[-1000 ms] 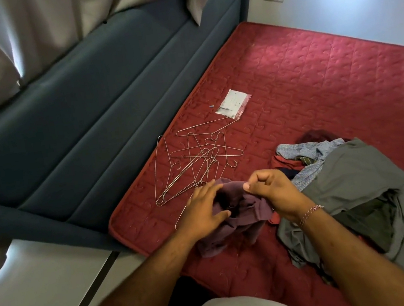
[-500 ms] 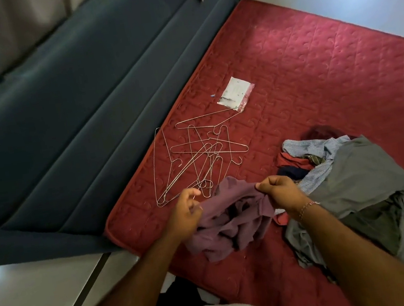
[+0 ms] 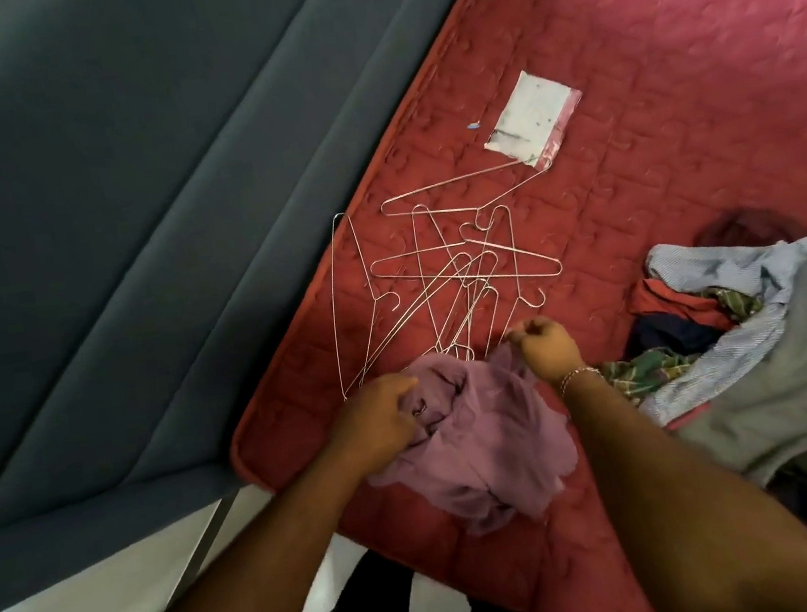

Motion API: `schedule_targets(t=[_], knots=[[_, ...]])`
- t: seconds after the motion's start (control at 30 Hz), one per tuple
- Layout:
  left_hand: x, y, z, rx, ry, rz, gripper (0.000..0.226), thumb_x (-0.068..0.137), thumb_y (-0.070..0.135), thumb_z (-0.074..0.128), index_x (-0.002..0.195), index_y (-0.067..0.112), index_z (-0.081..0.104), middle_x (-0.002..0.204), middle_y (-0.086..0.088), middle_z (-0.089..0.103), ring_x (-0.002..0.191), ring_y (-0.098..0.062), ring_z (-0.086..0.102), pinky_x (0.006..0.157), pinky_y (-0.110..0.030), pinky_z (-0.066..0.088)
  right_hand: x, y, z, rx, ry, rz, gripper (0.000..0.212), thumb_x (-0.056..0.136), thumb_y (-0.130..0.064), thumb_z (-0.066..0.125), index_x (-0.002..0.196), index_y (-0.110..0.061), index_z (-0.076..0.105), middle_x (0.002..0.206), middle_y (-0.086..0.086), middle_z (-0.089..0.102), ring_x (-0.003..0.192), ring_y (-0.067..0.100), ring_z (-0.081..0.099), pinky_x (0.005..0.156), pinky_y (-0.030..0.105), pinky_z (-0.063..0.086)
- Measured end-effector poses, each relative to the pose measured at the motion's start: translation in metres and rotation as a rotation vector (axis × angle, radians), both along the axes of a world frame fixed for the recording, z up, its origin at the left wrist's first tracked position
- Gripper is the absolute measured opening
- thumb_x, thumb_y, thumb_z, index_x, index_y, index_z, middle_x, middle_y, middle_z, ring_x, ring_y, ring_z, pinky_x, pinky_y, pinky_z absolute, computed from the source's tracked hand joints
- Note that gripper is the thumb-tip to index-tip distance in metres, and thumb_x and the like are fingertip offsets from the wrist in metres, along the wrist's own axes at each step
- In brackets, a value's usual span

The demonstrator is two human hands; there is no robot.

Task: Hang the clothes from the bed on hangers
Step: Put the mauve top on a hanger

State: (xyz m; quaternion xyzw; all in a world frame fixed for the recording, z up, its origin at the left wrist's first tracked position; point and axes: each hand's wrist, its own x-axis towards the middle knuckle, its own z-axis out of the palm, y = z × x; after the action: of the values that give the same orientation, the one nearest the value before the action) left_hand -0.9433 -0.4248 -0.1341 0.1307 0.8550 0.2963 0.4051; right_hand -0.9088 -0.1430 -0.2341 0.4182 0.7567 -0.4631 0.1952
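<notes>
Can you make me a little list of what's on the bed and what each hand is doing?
bed: red quilted mattress
held garment: crumpled purple garment, near the bed's corner
left hand: grips the purple garment's left side
right hand: pinches its top edge, bracelet on wrist
hangers: tangle of wire hangers lying flat just beyond the hands, none in use
clothes pile: grey garment on top, other clothes under it, at the right
also there: small plastic packet beyond the hangers

Crumpled mauve garment (image 3: 486, 429) lies on the bed's near corner, touching tangled wire hangers (image 3: 444, 279).
</notes>
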Motion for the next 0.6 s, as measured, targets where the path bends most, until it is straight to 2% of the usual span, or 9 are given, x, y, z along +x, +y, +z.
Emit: schedule_targets(t=[0.1,0.2,0.3,0.37,0.43,0.47,0.5,0.57,0.6], knots=[[-0.010,-0.011,-0.018,0.025,-0.023,0.055,0.069,0.073,0.034,0.057,0.134,0.004,0.065,0.140,-0.011,0.062,0.121,-0.020,0.061,0.105,-0.040,0.050,-0.010,0.014,-0.044,-0.048,-0.073,-0.127,0.018,0.086,-0.028,0.071,0.093,-0.012,0.068,0.104,0.016,0.075,0.100,0.035,0.069,0.095,0.045,0.054],[-0.012,-0.019,-0.029,0.042,-0.027,0.058,0.059,0.089,0.004,0.065,0.147,0.005,0.054,0.151,-0.008,0.053,0.134,-0.017,0.052,0.107,-0.025,0.043,-0.020,0.008,-0.058,-0.121,-0.121,-0.181,0.026,0.095,-0.024,0.059,0.110,-0.007,0.072,0.117,0.021,0.072,0.108,0.040,0.068,0.093,0.045,0.056],[-0.010,-0.027,-0.039,0.041,-0.033,0.059,0.060,0.092,-0.003,0.062,0.150,0.009,0.052,0.152,-0.002,0.050,0.137,-0.013,0.049,0.106,-0.016,0.038,-0.030,-0.006,-0.068,-0.206,-0.151,-0.178,0.033,0.103,-0.019,0.053,0.127,0.000,0.066,0.127,0.024,0.068,0.118,0.041,0.064,0.095,0.044,0.055],[-0.009,-0.032,-0.043,0.043,-0.043,0.066,0.061,0.091,-0.003,0.063,0.150,0.011,0.053,0.150,0.002,0.050,0.135,-0.009,0.049,0.101,-0.005,0.036,-0.034,-0.013,-0.092,-0.248,-0.144,-0.144,0.037,0.102,-0.028,0.059,0.128,-0.004,0.067,0.131,0.021,0.067,0.121,0.040,0.064,0.103,0.047,0.054],[-0.008,-0.036,-0.046,0.050,-0.060,0.079,0.062,0.091,-0.002,0.064,0.149,0.013,0.053,0.148,0.005,0.050,0.133,-0.005,0.048,0.095,0.003,0.033,-0.030,-0.003,-0.150,-0.259,-0.102,-0.120,0.054,0.086,-0.054,0.073,0.123,-0.015,0.073,0.130,0.016,0.069,0.119,0.039,0.066,0.106,0.050,0.051],[-0.008,-0.037,-0.046,0.056,-0.070,0.085,0.061,0.091,-0.002,0.064,0.149,0.013,0.053,0.147,0.006,0.050,0.133,-0.004,0.048,0.094,0.004,0.033,-0.028,-0.003,-0.158,-0.313,-0.097,-0.219,0.066,0.072,-0.066,0.079,0.115,-0.017,0.076,0.120,0.014,0.074,0.107,0.036,0.070,0.100,0.051,0.055],[-0.007,-0.038,-0.045,0.063,-0.077,0.091,0.061,0.091,-0.001,0.064,0.149,0.013,0.053,0.147,0.007,0.050,0.132,-0.004,0.048,0.094,0.004,0.034,-0.027,-0.003,-0.159,-0.375,-0.047,-0.391,0.067,0.064,-0.067,0.081,0.107,-0.016,0.077,0.104,0.011,0.078,0.090,0.032,0.072,0.086,0.048,0.060],[-0.006,-0.039,-0.041,0.085,-0.101,0.101,0.061,0.089,0.004,0.064,0.149,0.015,0.054,0.147,0.008,0.051,0.134,-0.004,0.049,0.097,0.002,0.034,-0.027,-0.013,-0.118,-0.397,0.122,-0.654,0.037,0.076,-0.043,0.078,0.096,-0.013,0.071,0.077,0.006,0.074,0.058,0.022,0.065,0.054,0.032,0.054],[-0.005,-0.040,-0.038,0.094,-0.109,0.103,0.062,0.087,0.008,0.064,0.148,0.015,0.055,0.147,0.008,0.052,0.134,-0.004,0.050,0.099,0.001,0.035,-0.028,-0.021,-0.094,-0.358,0.219,-0.740,0.022,0.083,-0.028,0.075,0.097,-0.015,0.064,0.073,0.004,0.070,0.052,0.018,0.061,0.047,0.026,0.050]])
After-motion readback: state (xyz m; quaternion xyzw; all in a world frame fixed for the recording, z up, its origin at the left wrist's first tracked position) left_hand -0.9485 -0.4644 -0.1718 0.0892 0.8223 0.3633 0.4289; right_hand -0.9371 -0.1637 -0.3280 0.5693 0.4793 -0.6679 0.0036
